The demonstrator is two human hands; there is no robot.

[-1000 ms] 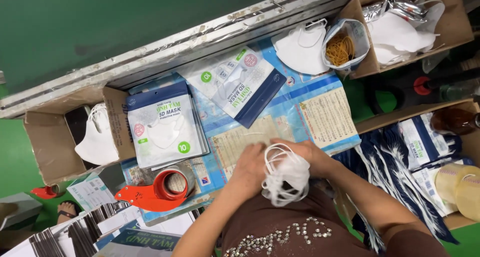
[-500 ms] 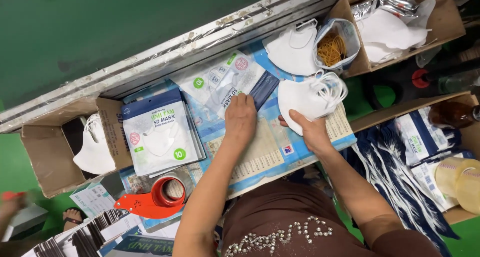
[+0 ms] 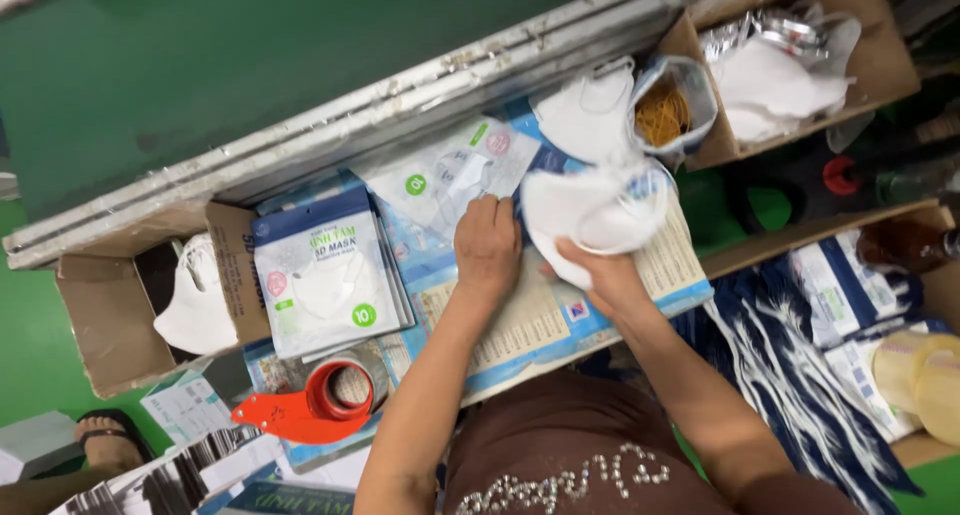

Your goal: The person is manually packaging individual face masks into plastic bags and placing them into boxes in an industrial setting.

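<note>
White masks [image 3: 595,215] pinched in right hand [image 3: 610,280], left hand [image 3: 487,243] fingers curled on clear pouch [image 3: 450,175]

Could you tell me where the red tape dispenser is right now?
In the head view, the red tape dispenser lies lower left, just below the stack of mask packets.
</note>
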